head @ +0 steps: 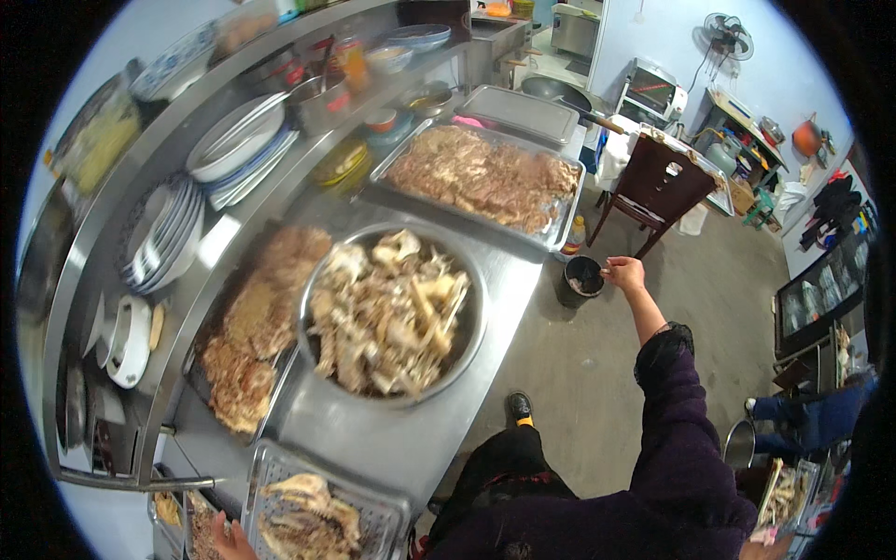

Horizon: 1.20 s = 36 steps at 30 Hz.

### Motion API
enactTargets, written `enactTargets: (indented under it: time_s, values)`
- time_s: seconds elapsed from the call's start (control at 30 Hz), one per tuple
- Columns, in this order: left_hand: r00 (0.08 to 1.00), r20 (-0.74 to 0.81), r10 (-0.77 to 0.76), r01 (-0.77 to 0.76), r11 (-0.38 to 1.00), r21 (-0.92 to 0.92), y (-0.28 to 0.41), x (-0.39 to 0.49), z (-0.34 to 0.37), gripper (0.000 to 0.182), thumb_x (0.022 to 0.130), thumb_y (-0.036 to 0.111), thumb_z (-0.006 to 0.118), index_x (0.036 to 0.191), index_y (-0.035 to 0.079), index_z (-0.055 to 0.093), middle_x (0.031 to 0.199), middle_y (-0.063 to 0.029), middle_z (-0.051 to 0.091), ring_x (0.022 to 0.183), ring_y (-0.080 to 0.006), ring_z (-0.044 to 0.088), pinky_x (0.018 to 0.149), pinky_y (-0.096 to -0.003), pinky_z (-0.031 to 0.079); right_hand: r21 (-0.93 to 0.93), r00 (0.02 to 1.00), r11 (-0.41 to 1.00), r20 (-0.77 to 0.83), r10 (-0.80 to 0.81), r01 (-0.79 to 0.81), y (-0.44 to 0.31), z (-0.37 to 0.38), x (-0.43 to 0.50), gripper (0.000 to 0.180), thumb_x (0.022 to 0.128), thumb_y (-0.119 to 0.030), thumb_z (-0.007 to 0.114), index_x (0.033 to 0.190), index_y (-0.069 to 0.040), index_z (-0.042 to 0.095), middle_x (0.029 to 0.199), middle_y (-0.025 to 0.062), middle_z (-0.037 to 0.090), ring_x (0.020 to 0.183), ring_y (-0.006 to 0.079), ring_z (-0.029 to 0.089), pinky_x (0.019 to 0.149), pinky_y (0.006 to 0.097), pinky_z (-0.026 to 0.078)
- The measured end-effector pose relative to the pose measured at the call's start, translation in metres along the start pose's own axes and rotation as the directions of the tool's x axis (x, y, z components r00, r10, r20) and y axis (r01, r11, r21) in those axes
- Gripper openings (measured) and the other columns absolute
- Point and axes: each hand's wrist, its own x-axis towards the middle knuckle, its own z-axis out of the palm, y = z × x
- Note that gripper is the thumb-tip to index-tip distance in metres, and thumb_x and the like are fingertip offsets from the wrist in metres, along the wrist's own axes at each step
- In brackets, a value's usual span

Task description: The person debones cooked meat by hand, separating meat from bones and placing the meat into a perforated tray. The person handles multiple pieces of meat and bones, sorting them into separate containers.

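My right hand point(624, 271) reaches out over the floor beside a black bucket point(583, 274), its fingers curled together. A small pale bit may be at the fingertips; it is too small to tell. My left hand point(234, 540) is partly cut off at the bottom edge, next to the rim of a perforated metal tray point(381, 514). Whether it grips that rim is not clear. Cooked meat on the bone point(308, 514) lies in this tray. Further along the steel table point(427, 434) stands a large round metal bowl point(478, 315) heaped with bones point(388, 315).
Flattened cooked meat fills a far tray point(575, 203) and a left tray point(280, 378). A steel shelf point(183, 336) holds stacked plates point(168, 238). A bottle point(575, 234), wooden chair point(654, 182) and wok point(556, 91) are beyond the bucket. Another person's legs point(805, 413) show at right.
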Motion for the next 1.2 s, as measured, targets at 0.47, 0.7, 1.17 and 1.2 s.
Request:
enactTargets:
  time_s: [0.47,0.7,1.17,1.2]
  values:
    - [0.906,0.006,-0.423,0.401,0.863,0.309,0.104,-0.007,0.06,0.035,0.093,0.007,0.059,0.128,0.003,0.057,0.13,-0.0119,0.056,0.12,-0.0257,0.054,0.093,-0.0372,0.047,-0.509,0.976,0.86,-0.195,-0.092,-0.02,0.097,-0.032,0.254,0.007,0.073,-0.014,0.073,0.078,-0.008,0.073,0.08,0.0147,0.072,0.08,0.034,0.07,0.075,0.0412,0.055]
    - [0.908,0.082,-0.41,0.34,0.839,0.426,0.098,0.001,0.059,0.035,0.094,0.008,0.059,0.129,0.003,0.056,0.129,-0.0115,0.056,0.119,-0.0255,0.054,0.092,-0.0368,0.047,-0.566,0.998,0.822,-0.065,0.022,-0.055,0.119,-0.032,0.284,0.018,0.082,-0.021,0.068,0.094,-0.009,0.073,0.097,0.0172,0.071,0.093,0.0361,0.068,0.08,0.0448,0.054]
    - [0.879,-0.222,-0.422,0.456,0.88,0.133,0.233,-0.06,0.043,0.03,0.081,0.018,0.072,0.107,0.003,0.071,0.109,-0.0205,0.068,0.105,-0.0324,0.064,0.09,-0.0393,0.05,-0.131,0.902,0.912,-0.149,-0.405,0.388,0.018,-0.046,0.237,0.042,0.102,-0.03,0.053,0.135,-0.004,0.056,0.133,0.0143,0.06,0.113,0.0244,0.061,0.095,0.0347,0.049]
    - [0.835,-0.249,-0.49,0.534,0.831,0.154,0.212,-0.069,0.027,0.033,0.08,0.019,0.073,0.108,0.002,0.071,0.108,-0.0206,0.069,0.104,-0.0325,0.065,0.089,-0.0395,0.051,0.011,0.871,0.876,-0.11,-0.478,0.482,-0.019,-0.029,0.202,0.039,0.103,-0.028,0.051,0.134,-0.004,0.056,0.132,0.0123,0.061,0.112,0.0228,0.061,0.096,0.0344,0.049]
